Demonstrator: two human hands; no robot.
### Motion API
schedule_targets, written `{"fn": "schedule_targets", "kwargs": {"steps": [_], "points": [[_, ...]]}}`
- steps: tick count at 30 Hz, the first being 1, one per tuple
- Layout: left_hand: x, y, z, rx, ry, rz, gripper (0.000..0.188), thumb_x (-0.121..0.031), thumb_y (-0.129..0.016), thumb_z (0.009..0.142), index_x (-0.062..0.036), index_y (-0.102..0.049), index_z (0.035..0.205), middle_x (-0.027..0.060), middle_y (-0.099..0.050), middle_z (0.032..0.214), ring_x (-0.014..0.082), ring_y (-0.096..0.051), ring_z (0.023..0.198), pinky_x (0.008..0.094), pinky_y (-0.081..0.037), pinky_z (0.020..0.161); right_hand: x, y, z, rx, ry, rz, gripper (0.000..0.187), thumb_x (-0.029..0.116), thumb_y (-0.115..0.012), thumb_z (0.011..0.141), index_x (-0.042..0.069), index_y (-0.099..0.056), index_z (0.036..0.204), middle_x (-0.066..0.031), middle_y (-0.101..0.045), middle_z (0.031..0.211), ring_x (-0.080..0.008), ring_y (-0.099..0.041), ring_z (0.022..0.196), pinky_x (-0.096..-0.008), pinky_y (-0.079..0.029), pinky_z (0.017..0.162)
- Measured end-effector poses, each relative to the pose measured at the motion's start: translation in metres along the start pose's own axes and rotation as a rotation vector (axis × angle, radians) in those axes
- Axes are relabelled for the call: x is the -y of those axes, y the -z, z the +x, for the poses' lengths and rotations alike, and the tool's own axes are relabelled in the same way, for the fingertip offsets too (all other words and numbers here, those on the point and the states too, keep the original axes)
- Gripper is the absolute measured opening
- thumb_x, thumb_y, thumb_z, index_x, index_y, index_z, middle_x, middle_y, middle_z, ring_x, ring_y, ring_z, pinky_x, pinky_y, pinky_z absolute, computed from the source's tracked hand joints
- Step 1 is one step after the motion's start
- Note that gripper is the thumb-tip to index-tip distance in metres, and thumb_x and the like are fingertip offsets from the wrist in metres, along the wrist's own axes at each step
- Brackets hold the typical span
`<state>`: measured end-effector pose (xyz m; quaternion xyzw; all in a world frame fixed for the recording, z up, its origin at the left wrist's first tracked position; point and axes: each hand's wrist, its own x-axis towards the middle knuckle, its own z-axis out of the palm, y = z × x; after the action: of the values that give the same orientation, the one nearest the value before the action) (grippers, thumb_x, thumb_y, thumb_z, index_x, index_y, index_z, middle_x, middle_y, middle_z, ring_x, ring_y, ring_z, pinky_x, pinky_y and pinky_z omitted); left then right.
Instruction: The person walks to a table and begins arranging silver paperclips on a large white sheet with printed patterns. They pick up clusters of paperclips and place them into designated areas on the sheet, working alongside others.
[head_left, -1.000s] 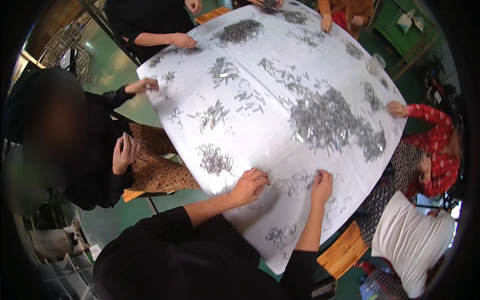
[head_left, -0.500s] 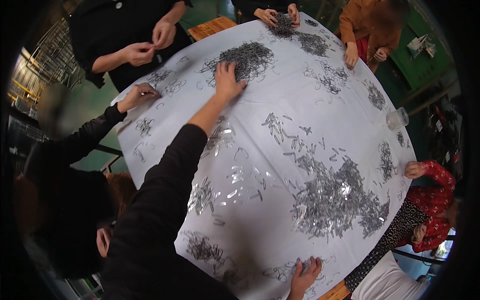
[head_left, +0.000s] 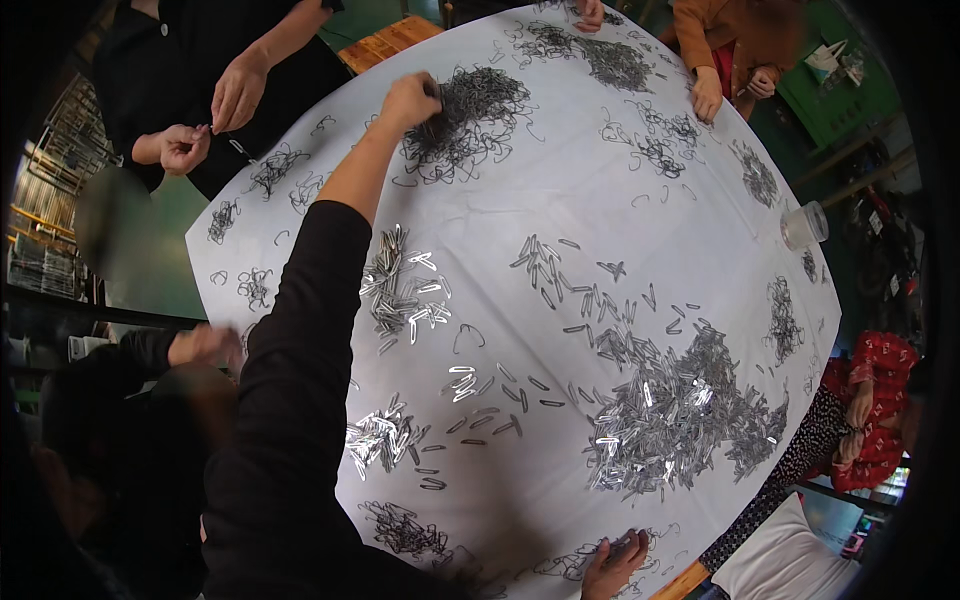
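Observation:
My left hand (head_left: 408, 100) reaches far across the white-covered table (head_left: 620, 200). It is closed on the edge of a tangled pile of dark wire clips (head_left: 475, 115). Its black sleeve (head_left: 300, 330) crosses the left half of the table. At the near edge my right hand (head_left: 612, 562) lies on the cloth with its fingers spread, among a few loose dark wire pieces. A cluster of shiny silver clips (head_left: 405, 290) lies just right of my left forearm. A big heap of silver clips (head_left: 680, 410) sits on the right.
Other people work around the table: one in black at the far left with both hands (head_left: 215, 115) raised, one in orange (head_left: 707, 98) at the far side, one in red (head_left: 870, 420) on the right. A clear jar (head_left: 804, 225) stands near the right edge. Small wire piles dot the rim.
My left arm stretched from the near edge across the table to the far dark pile and closed on it. My view leaned forward over the table. My right hand stayed at the near edge.

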<state>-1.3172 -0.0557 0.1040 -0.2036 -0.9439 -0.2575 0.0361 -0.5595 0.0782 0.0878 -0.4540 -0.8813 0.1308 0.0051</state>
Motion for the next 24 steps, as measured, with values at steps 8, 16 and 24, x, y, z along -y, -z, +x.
{"fn": "schedule_targets", "kwargs": {"steps": [8, 16, 24], "points": [[-0.010, 0.085, 0.035, -0.232, -0.185, -0.714, 0.031, -0.012, -0.071, 0.075, -0.0014, -0.065, 0.103, 0.0060, -0.068, 0.091, 0.0157, -0.064, 0.081, 0.0294, -0.051, 0.072, 0.010, -0.001, -0.009, 0.000, 0.002, 0.102, 0.049, 0.026, -0.052, 0.093, -0.003, -0.040, 0.131, -0.0284, -0.032, 0.140, -0.0464, -0.035, 0.128, -0.0501, -0.035, 0.103], [-0.021, 0.038, 0.012, -0.106, 0.101, -0.233, 0.040, -0.018, -0.075, 0.070, -0.0001, -0.067, 0.105, 0.0077, -0.069, 0.092, 0.0171, -0.065, 0.085, 0.0298, -0.050, 0.073, 0.006, -0.005, -0.008, -0.017, 0.015, 0.147, 0.049, 0.025, -0.051, 0.094, -0.003, -0.038, 0.133, -0.0284, -0.031, 0.141, -0.0465, -0.032, 0.130, -0.0504, -0.032, 0.105], [-0.009, 0.089, 0.018, -0.055, -0.203, -0.850, 0.020, -0.006, -0.067, 0.079, 0.0012, -0.065, 0.097, 0.0062, -0.067, 0.086, 0.0142, -0.064, 0.075, 0.0267, -0.051, 0.066, 0.001, 0.000, -0.010, 0.022, 0.024, 0.151, 0.049, 0.021, -0.054, 0.092, -0.003, -0.039, 0.132, -0.0285, -0.030, 0.142, -0.0467, -0.033, 0.130, -0.0489, -0.036, 0.103]]}}
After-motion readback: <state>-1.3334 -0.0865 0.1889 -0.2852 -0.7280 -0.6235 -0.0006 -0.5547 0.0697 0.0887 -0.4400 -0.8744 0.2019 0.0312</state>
